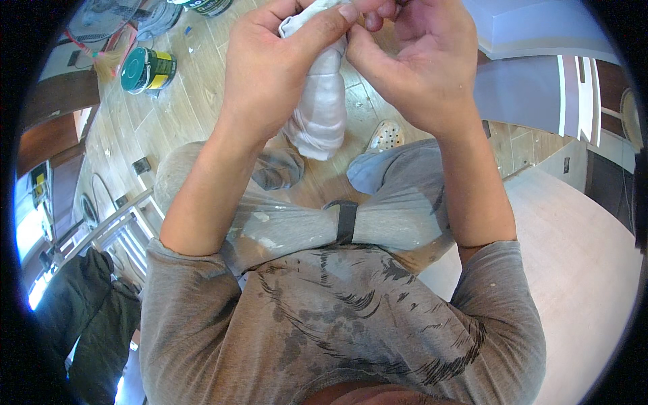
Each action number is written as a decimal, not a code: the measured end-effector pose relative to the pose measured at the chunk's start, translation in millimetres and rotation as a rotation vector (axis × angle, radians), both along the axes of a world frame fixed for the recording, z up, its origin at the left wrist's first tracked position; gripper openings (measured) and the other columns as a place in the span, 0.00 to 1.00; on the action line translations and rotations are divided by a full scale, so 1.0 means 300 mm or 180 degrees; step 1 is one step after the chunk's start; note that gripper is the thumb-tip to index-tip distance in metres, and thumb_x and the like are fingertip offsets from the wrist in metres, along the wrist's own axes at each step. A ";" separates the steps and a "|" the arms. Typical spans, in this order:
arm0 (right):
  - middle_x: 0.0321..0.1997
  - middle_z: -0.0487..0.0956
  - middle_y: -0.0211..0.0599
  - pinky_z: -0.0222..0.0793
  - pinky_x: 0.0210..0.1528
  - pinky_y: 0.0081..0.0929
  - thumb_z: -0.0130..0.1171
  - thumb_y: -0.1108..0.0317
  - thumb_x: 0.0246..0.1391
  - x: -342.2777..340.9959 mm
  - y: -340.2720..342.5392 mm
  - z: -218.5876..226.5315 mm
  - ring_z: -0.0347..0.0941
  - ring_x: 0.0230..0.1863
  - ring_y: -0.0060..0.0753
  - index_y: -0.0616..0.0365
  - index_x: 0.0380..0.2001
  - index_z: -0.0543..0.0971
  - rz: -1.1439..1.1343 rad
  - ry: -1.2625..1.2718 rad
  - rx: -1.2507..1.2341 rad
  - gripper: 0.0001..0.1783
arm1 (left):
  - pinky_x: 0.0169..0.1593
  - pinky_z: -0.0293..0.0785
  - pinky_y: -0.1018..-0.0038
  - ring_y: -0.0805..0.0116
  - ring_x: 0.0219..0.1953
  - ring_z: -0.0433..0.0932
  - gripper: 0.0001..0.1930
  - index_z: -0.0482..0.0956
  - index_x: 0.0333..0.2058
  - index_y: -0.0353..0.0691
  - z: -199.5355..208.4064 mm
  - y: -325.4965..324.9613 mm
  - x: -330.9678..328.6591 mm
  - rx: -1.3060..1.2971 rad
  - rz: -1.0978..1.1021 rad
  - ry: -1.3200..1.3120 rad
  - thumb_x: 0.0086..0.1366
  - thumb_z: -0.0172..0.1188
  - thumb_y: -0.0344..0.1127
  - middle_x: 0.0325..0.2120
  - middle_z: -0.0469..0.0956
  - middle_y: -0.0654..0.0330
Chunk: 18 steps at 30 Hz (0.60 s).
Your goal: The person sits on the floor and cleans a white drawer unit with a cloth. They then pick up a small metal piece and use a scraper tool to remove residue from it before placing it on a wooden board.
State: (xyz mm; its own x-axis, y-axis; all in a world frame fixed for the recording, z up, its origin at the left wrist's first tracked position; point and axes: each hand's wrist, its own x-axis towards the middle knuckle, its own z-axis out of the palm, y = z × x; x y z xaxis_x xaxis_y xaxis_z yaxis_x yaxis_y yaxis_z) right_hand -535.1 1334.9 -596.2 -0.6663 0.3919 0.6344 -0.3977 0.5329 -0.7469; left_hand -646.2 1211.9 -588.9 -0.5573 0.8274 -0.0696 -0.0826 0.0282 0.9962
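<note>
My left hand [270, 67] is closed around a long white cloth bundle [318, 115], its thumb pressed along the top end. The cloth hangs down, folded and wrinkled, between my forearms above the floor. Close against it, my right hand [422, 64] has its fingers curled in and its thumb by the cloth's upper edge. Both hands' fingertips meet at the upper edge of the view. Whatever the right fingers pinch there is too small or hidden to make out.
A green-lidded bucket [148, 70] stands on the wood-look floor at the upper left, near a broom [108, 62]. Lower left are a metal ladder-like frame [125, 229] and dark hanging clothing [88, 317]. A large pale panel [574, 270] lies to the right.
</note>
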 end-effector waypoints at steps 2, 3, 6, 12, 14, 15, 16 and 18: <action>0.38 0.65 0.30 0.59 0.36 0.17 0.57 0.85 0.42 0.009 -0.009 0.035 0.60 0.34 0.21 0.57 0.39 0.71 -0.0125 -0.0041 0.0345 0.19 | 0.36 0.70 0.83 0.83 0.32 0.74 0.08 0.82 0.38 0.36 -0.001 -0.006 -0.001 0.0131 -0.0177 -0.0125 0.68 0.65 0.36 0.31 0.80 0.68; 0.38 0.65 0.31 0.60 0.36 0.18 0.57 0.84 0.42 0.011 -0.014 0.042 0.60 0.34 0.21 0.56 0.39 0.71 -0.0142 -0.0116 0.0342 0.19 | 0.37 0.70 0.83 0.83 0.33 0.74 0.08 0.82 0.38 0.36 -0.001 -0.011 -0.002 0.0196 -0.0272 -0.0186 0.68 0.65 0.36 0.31 0.80 0.69; 0.38 0.67 0.33 0.62 0.39 0.23 0.57 0.82 0.43 0.023 -0.008 0.040 0.63 0.36 0.27 0.56 0.38 0.72 -0.0201 -0.0239 0.0220 0.17 | 0.42 0.74 0.80 0.78 0.37 0.79 0.16 0.85 0.45 0.35 0.019 -0.014 0.007 -0.0019 -0.0155 0.0823 0.63 0.68 0.39 0.36 0.84 0.62; 0.38 0.75 0.44 0.69 0.45 0.36 0.59 0.70 0.43 0.007 0.024 -0.020 0.72 0.41 0.46 0.59 0.36 0.75 -0.0305 0.0181 0.0302 0.14 | 0.45 0.71 0.79 0.77 0.39 0.77 0.15 0.83 0.45 0.34 -0.012 0.005 -0.034 -0.0060 -0.0122 0.0902 0.66 0.65 0.39 0.36 0.82 0.64; 0.35 0.76 0.40 0.70 0.36 0.31 0.58 0.74 0.44 0.062 0.048 0.034 0.73 0.34 0.38 0.59 0.36 0.77 -0.0193 0.0223 0.0508 0.12 | 0.44 0.70 0.79 0.77 0.38 0.77 0.16 0.80 0.48 0.34 -0.040 -0.003 -0.096 0.0064 -0.0006 0.0154 0.68 0.62 0.39 0.37 0.81 0.64; 0.34 0.76 0.40 0.71 0.36 0.31 0.58 0.75 0.44 0.105 0.055 0.077 0.73 0.33 0.38 0.59 0.36 0.77 -0.0028 0.0080 0.0429 0.12 | 0.43 0.71 0.79 0.77 0.37 0.77 0.15 0.79 0.48 0.36 -0.055 -0.006 -0.142 0.0182 -0.0057 -0.0074 0.69 0.61 0.39 0.37 0.81 0.65; 0.32 0.77 0.40 0.71 0.36 0.31 0.57 0.75 0.43 0.147 0.060 0.115 0.74 0.31 0.38 0.59 0.35 0.78 0.0136 -0.0061 0.0328 0.11 | 0.41 0.72 0.79 0.77 0.36 0.77 0.14 0.79 0.48 0.38 -0.068 -0.009 -0.188 0.0275 -0.0112 -0.0304 0.70 0.61 0.40 0.36 0.80 0.65; 0.30 0.78 0.32 0.73 0.39 0.26 0.61 0.76 0.48 0.305 0.090 0.137 0.75 0.32 0.28 0.59 0.32 0.79 0.0019 -0.0141 -0.0319 0.06 | 0.38 0.73 0.78 0.76 0.35 0.77 0.12 0.79 0.45 0.41 -0.087 -0.018 -0.253 0.0126 0.0459 -0.0782 0.71 0.58 0.42 0.34 0.80 0.65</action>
State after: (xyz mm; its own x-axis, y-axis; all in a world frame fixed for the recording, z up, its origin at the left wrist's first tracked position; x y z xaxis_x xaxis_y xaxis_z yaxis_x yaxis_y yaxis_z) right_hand -443.4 1362.0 -555.0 -0.6952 0.4480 0.5621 -0.3660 0.4525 -0.8132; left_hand -722.2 1206.4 -615.0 -0.6399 0.7456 -0.1863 -0.3221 -0.0401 0.9459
